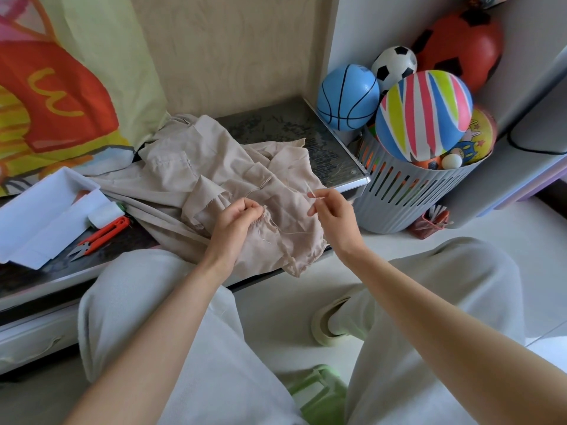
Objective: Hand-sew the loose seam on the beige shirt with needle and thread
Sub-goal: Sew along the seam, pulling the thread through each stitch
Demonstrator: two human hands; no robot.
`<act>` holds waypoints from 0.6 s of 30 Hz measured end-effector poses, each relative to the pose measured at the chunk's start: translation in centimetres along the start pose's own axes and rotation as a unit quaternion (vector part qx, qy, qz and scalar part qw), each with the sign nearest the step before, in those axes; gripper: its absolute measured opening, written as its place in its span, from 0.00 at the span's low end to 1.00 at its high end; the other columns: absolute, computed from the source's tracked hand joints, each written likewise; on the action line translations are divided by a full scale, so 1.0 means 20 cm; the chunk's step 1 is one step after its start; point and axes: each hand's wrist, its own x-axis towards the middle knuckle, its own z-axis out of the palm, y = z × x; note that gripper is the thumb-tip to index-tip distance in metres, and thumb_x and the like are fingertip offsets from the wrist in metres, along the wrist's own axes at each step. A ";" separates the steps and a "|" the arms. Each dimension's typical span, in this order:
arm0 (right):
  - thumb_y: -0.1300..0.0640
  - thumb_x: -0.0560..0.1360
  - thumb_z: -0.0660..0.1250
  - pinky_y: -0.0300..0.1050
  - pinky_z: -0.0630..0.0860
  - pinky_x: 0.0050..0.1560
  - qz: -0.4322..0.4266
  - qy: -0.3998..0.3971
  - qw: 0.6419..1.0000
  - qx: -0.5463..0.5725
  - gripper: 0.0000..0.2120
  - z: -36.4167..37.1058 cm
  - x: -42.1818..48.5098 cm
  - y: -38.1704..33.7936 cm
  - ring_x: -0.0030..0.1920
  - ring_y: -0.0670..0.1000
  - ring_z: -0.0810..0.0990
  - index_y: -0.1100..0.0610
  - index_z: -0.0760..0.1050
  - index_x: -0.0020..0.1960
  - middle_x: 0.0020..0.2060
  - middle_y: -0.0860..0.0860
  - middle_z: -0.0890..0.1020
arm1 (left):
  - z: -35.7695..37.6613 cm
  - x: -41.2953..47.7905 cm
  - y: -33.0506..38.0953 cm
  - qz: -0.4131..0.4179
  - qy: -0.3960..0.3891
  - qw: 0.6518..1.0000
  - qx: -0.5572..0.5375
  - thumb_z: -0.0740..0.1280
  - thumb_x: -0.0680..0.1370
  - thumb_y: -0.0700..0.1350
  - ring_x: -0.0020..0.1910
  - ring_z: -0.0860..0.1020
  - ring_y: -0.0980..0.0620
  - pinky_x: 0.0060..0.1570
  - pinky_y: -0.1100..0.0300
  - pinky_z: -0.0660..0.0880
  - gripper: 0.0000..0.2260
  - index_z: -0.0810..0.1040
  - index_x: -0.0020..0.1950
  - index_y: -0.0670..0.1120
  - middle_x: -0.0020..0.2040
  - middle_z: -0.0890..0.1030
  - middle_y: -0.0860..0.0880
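The beige shirt (214,179) lies crumpled on the dark low table (285,124), one part hanging over the front edge. My left hand (236,223) grips a frayed fold of the shirt at the seam. My right hand (333,210) is raised just right of it and pinches a pale thread (308,189) between thumb and forefinger. A thin strand (291,233) runs across the cloth from the seam toward the right hand. The needle is too small to make out.
Orange thread snips (98,237) lie beside a white open box (46,216) on the table's left. A grey slatted basket (408,191) full of balls stands right of the table. My knees in light trousers and a green stool (319,391) are below.
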 end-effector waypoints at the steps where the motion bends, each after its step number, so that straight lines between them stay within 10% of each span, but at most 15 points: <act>1: 0.65 0.81 0.55 0.30 0.65 0.32 -0.025 -0.018 1.000 0.002 0.09 0.01 -0.01 -0.01 0.28 0.38 0.70 0.60 0.74 0.52 0.35 0.50 0.77 | 0.00 0.00 0.00 0.001 0.001 1.000 -0.005 0.65 0.69 0.47 0.35 0.70 0.56 0.41 0.61 0.67 0.06 0.74 0.31 0.51 0.32 0.73 0.52; 18: 0.66 0.78 0.61 0.35 0.72 0.42 -0.082 -0.083 0.991 -0.060 0.10 0.11 -0.08 -0.05 0.37 0.41 0.78 0.55 0.77 0.43 0.34 0.45 0.80 | 0.00 -0.01 0.02 0.014 0.003 1.000 -0.020 0.69 0.66 0.56 0.44 0.65 0.47 0.38 0.57 0.62 0.07 0.78 0.34 0.53 0.41 0.71 0.44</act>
